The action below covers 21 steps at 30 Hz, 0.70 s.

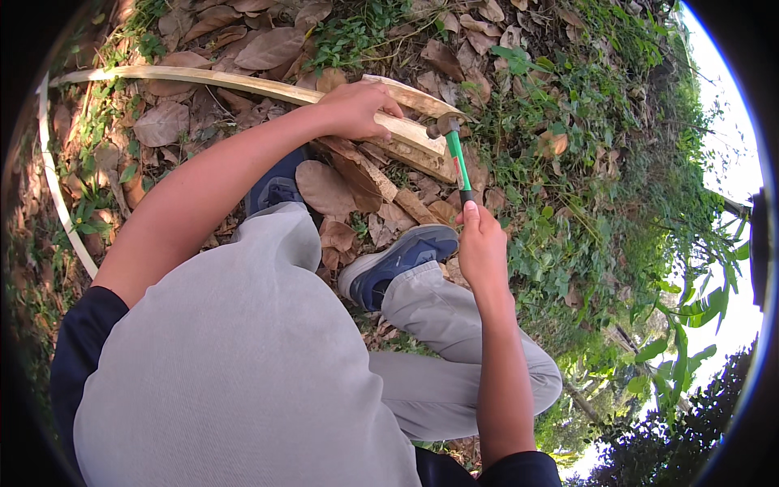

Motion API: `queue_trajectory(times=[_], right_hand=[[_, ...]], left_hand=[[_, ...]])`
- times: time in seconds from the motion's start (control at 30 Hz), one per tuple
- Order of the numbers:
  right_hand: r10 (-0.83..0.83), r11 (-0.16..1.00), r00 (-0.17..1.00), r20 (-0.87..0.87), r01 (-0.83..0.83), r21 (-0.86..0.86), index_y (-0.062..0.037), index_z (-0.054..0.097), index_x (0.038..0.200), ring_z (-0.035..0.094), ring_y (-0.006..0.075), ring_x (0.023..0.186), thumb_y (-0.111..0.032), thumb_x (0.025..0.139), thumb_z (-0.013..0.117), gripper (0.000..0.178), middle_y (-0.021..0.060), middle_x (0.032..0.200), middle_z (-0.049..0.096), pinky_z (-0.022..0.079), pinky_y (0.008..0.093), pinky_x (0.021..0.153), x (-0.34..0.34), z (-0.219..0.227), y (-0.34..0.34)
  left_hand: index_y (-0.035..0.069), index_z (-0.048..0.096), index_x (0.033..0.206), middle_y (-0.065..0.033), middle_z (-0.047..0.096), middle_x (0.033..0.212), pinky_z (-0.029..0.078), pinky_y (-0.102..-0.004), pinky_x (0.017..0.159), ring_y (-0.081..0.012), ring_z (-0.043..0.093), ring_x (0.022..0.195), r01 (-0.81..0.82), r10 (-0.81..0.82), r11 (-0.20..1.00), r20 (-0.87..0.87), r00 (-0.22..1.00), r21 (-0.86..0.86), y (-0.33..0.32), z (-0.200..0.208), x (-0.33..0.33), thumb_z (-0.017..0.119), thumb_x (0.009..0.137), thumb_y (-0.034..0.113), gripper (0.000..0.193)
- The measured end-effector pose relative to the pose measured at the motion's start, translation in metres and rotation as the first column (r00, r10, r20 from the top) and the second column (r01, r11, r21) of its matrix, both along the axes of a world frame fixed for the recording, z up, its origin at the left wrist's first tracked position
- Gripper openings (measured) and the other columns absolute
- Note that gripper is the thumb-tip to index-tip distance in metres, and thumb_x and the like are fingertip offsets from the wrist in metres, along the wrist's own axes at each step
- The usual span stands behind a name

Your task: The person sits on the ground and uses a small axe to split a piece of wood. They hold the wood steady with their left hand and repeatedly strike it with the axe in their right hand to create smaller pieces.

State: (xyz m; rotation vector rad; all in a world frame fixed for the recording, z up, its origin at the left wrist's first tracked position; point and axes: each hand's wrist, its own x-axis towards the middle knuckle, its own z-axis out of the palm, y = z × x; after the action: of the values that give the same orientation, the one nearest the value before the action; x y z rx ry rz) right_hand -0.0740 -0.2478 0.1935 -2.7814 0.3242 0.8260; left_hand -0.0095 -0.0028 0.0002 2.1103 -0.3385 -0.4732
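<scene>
My left hand is closed over a long pale wooden strip, which runs from the far left to the middle. The strip's end rests by a wooden block. Just beyond, a second wooden piece lies at an angle, its right end beside the hammer head. My right hand grips the black handle end of a hammer with a green shaft. Its metal head is at the wood's right end; whether it touches the wood, I cannot tell. Fingertips of my left hand are partly hidden.
Another pale strip meets the long one at the far left. Short wood scraps lie among dry leaves near my blue shoe. Green ground plants spread to the right.
</scene>
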Motion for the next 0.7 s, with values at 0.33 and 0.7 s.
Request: queue_trajectory(times=[0.33, 0.7], right_hand=[[-0.198, 0.943, 0.904, 0.378, 0.071, 0.324, -0.0027, 0.060, 0.089, 0.042, 0.0078, 0.059, -0.037, 0.112, 0.045, 0.044, -0.0010, 0.065, 0.047, 0.032, 0.0283, 0.053, 0.037, 0.078, 0.032], [0.083, 0.996, 0.989, 0.126, -0.084, 0.005, 0.0009, 0.061, 0.092, 0.060, 0.0475, 0.068, -0.040, 0.111, 0.043, 0.049, 0.0260, 0.073, 0.062, 0.042, 0.0555, 0.062, -0.014, -0.009, 0.000]], left_hand=[[0.018, 0.073, 0.126, -0.0070, 0.064, 0.127, 0.047, -0.0424, 0.105, -0.0296, 0.058, 0.125, -0.001, 0.001, 1.000, -0.007, 1.000, 0.009, 0.001, 0.000, -0.001, 0.082, 0.083, 0.031, 0.046], [0.018, 0.073, 0.126, -0.0066, 0.064, 0.128, 0.046, -0.0423, 0.107, -0.0290, 0.057, 0.127, 0.006, -0.006, 1.000, -0.031, 1.000, 0.014, -0.001, 0.004, 0.002, 0.083, 0.082, 0.032, 0.047]])
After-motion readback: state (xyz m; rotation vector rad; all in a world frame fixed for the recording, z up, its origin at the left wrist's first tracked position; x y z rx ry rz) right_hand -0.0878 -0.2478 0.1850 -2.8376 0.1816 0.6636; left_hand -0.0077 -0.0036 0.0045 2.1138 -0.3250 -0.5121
